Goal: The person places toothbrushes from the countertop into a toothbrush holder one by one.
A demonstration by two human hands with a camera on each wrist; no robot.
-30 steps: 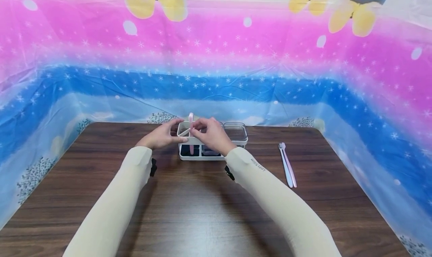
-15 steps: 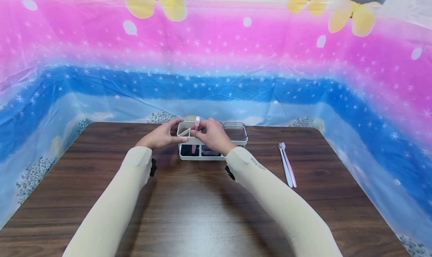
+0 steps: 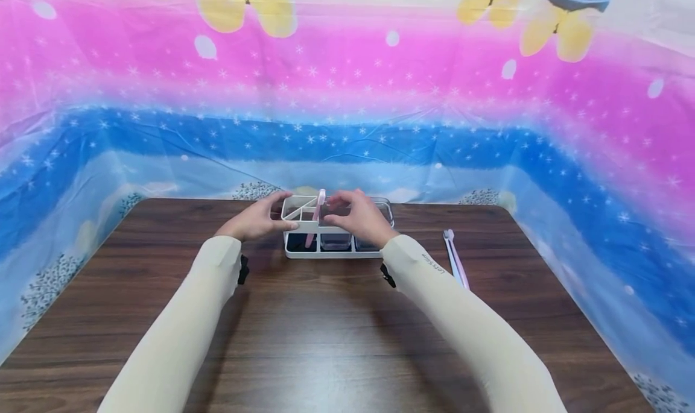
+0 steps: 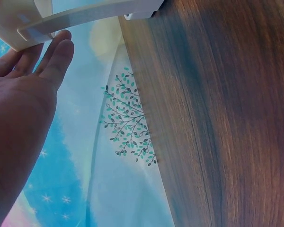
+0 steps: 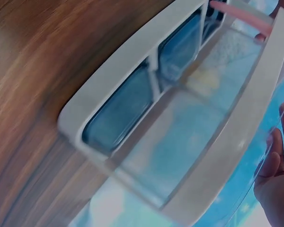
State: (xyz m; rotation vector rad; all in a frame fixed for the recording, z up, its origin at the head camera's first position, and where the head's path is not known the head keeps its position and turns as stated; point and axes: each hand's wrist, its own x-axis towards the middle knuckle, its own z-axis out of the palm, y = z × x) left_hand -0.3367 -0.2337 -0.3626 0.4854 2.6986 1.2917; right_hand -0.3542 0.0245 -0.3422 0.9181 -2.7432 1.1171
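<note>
Screened-off work spot, rm type unclear: printed cloth (image 3: pixel 347 138) round brn tbl (image 3: pixel 320 322)

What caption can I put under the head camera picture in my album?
Pink toothbrush tilting in a white holder gripped by the left fingers, two more toothbrushes lying on the table.

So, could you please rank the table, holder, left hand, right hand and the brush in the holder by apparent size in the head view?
1. Table
2. Holder, partly hidden
3. Left hand and right hand, too alike to rank
4. Brush
</note>
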